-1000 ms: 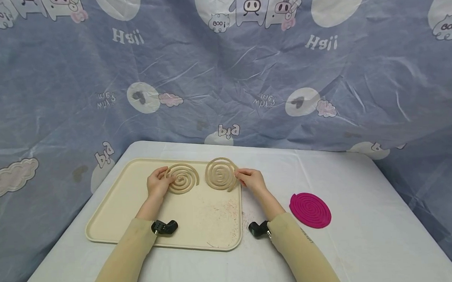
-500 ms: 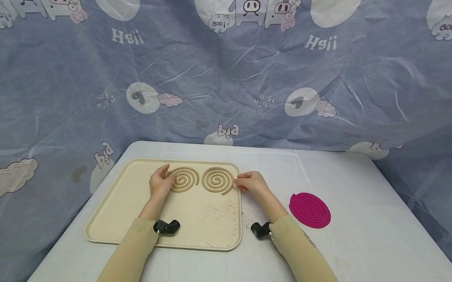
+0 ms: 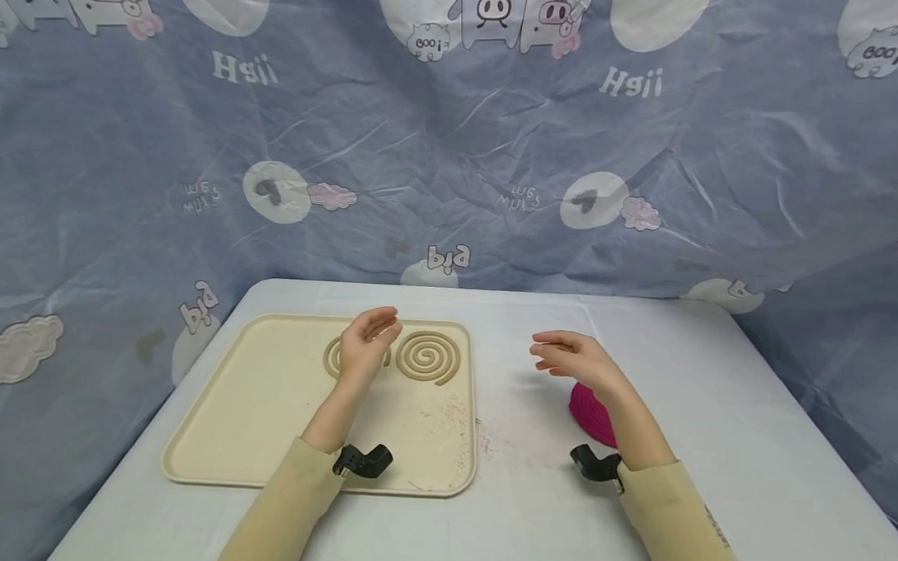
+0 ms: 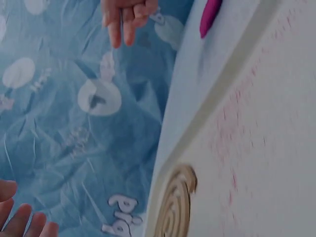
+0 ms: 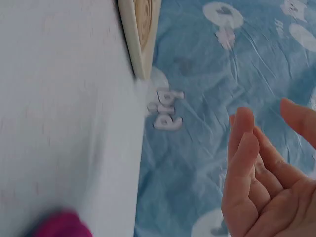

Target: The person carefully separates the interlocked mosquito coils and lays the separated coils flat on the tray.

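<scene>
Two tan spiral mosquito coils lie flat side by side at the back right of the cream tray (image 3: 231, 412). The right tan coil (image 3: 426, 355) shows whole; the left tan coil (image 3: 330, 359) is partly covered by my left hand (image 3: 365, 345), which hovers above it with loosely bent fingers and nothing held. My right hand (image 3: 580, 363) hangs over the table right of the tray, fingers apart from the thumb and holding nothing, as the right wrist view also shows of the hand (image 5: 269, 185). Below it, a magenta mosquito coil (image 3: 591, 416) lies on the table, partly hidden by my forearm.
Reddish crumbs (image 3: 450, 417) are scattered over the tray's right part and just past its rim. The table has a white cover (image 3: 516, 509). A blue patterned cloth (image 3: 430, 165) hangs behind it. A black camera sits on each wrist.
The right tan coil was lowered from a tilt onto the tray and let go. My left hand has left its coil and moved right; my right hand has moved right, toward the magenta coil.
</scene>
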Demonstrator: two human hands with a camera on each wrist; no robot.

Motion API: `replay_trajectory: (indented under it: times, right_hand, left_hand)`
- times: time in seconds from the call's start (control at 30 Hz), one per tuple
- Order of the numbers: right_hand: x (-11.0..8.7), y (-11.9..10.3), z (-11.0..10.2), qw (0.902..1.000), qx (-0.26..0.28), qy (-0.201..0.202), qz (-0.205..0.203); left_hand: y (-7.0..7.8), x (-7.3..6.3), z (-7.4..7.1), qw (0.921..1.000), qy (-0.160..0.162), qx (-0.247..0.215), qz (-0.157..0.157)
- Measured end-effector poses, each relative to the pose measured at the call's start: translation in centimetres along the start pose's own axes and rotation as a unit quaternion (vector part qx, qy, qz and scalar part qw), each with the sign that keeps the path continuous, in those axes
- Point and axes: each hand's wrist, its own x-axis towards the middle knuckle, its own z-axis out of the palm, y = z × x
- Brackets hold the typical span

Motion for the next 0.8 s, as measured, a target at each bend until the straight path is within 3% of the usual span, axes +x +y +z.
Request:
replay_trajectory:
  times: [0.13,0.3,0.43,0.57,0.7,0.8]
  right_hand:
    - [-2.0,0.8,-2.5,0.9998,-0.006,0.012,-0.011]
    - [-4.2,2.6,-5.4,0.9989,-0.016,0.017,-0.04]
    - [-5.2,4.1,-7.6,0.9977,-0.043,0.018,-0.048]
    - [-5.6,5.6,-9.2,0.9966,-0.074,0.011,-0.034]
    - [-5.6,7.0,-10.0,0.9958,-0.09,0.011,-0.014]
    - [-5.5,8.0,-10.2,0.9964,-0.083,0.011,-0.013]
  left_hand:
    - [1.2,-1.2,3.3,0.9969,-0.054,-0.056,0.009]
    - [1.6,-3.0,7.2,0.9832,-0.115,-0.141,-0.005]
    - [1.4,-4.6,10.0,0.9745,-0.152,-0.162,-0.033]
    - [0.5,-6.2,12.8,0.9655,-0.178,-0.172,-0.082]
    - [-0.6,-7.9,15.5,0.9543,-0.193,-0.186,-0.132]
    - [-1.6,-9.0,17.2,0.9493,-0.209,-0.179,-0.152]
